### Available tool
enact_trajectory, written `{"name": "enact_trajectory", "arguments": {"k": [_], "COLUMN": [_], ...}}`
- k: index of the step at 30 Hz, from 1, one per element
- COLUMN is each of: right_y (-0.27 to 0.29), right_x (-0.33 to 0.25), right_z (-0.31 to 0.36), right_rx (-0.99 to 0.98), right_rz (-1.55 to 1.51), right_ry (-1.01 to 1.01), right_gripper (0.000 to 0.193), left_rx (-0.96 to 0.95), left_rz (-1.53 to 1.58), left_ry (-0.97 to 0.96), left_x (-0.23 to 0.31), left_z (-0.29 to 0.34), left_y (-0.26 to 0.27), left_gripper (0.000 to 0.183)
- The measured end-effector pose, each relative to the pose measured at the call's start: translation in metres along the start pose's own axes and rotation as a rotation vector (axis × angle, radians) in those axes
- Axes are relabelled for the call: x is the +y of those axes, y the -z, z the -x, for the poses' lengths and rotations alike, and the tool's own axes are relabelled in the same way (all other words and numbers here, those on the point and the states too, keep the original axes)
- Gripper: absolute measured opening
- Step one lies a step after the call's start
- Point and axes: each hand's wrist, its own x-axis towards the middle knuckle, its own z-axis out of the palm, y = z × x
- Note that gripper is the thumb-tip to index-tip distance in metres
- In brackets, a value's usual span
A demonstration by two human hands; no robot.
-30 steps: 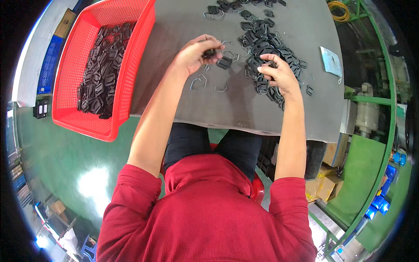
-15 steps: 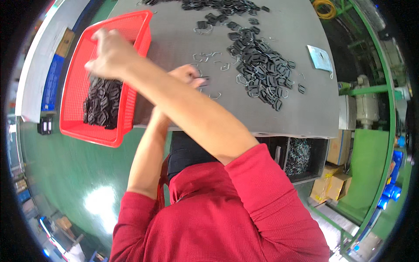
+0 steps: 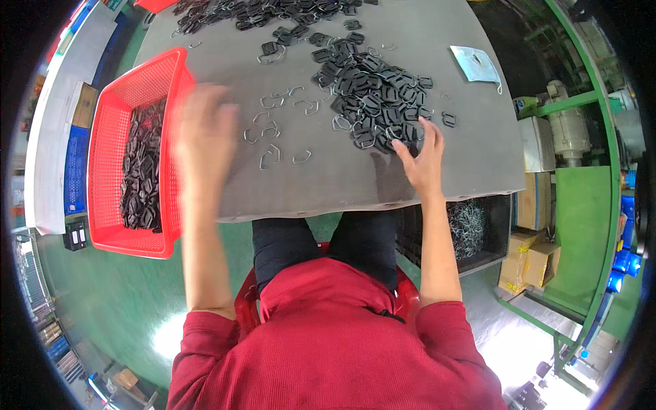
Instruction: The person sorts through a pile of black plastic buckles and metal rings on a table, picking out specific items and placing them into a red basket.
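My right hand (image 3: 425,160) is at the near right edge of a pile of black plastic buckles (image 3: 389,92), many with wire loops in them. Its thumb and fingers are apart, with fingertips at the outermost buckles and nothing visibly held. My left hand (image 3: 205,133), smeared by motion, is over the table's left side, beside the red plastic basket (image 3: 130,242); whether it holds anything is unclear. Black buckles (image 3: 141,174) lie heaped inside that basket. Between my hands, several loose bent wire hooks (image 3: 270,157) are scattered on the grey table (image 3: 307,188).
A long heap of black buckles (image 3: 260,12) spreads across the table's far side. At the right lies a light blue face mask (image 3: 475,63). Below the table's near right edge stands a dark crate (image 3: 502,239) holding metal wire pieces (image 3: 466,229). Cardboard boxes (image 3: 541,263) stand farther right.
My right hand has moved from over the red basket, where it crossed my left arm, to the buckle pile. My left hand has shifted left toward the basket. The view has turned slightly.
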Motion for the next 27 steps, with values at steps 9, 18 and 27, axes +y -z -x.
{"name": "enact_trajectory", "arguments": {"k": [9, 18, 27], "right_y": [-0.065, -0.013, -0.047], "right_x": [0.009, 0.034, -0.03], "right_z": [-0.086, -0.092, -0.031], "right_rx": [-0.189, -0.056, -0.161], "right_rz": [0.36, 0.245, 0.213], "right_ry": [0.457, -0.013, -0.191], "right_gripper": [0.039, 0.034, 0.04], "left_rx": [-0.3, -0.129, -0.504], "left_rz": [0.181, 0.311, 1.354], "left_ry": [-0.285, -0.235, 0.795], "left_x": [0.081, 0.017, 0.008], "left_z": [0.055, 0.033, -0.008], "left_y": [-0.167, -0.161, -0.15], "left_gripper": [0.036, 0.011, 0.036]}}
